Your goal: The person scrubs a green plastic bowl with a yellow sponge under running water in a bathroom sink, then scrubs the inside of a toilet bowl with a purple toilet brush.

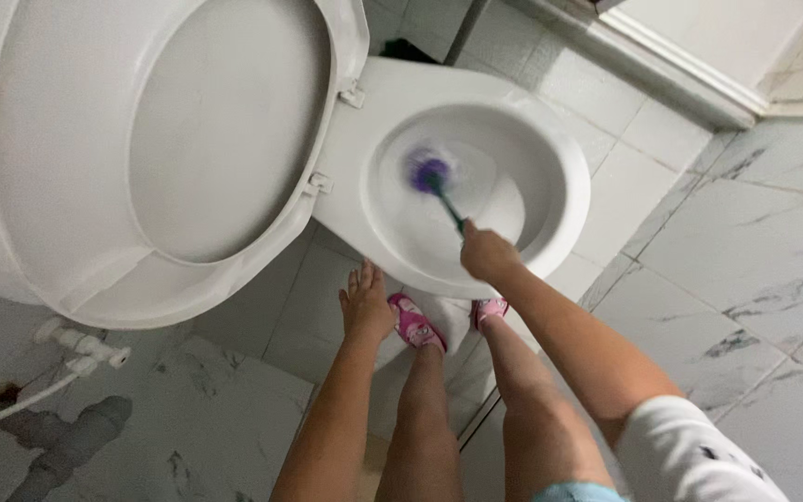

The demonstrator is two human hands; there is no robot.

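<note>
My right hand [487, 253] grips the dark handle of a toilet brush [431, 175] whose purple head, blurred with motion, is down inside the white toilet bowl [571, 177]. The hand hovers over the bowl's near rim. My left hand [365, 302] hangs free beside the bowl with its fingers straight and apart, holding nothing. The raised seat and lid [155, 139] stand open at the left.
My feet in pink slippers [415, 323] stand on the tiled floor in front of the bowl. A white water valve and hose [81, 346] and a grey drain pipe [67, 446] sit at lower left. A white door threshold [671, 56] runs along the upper right.
</note>
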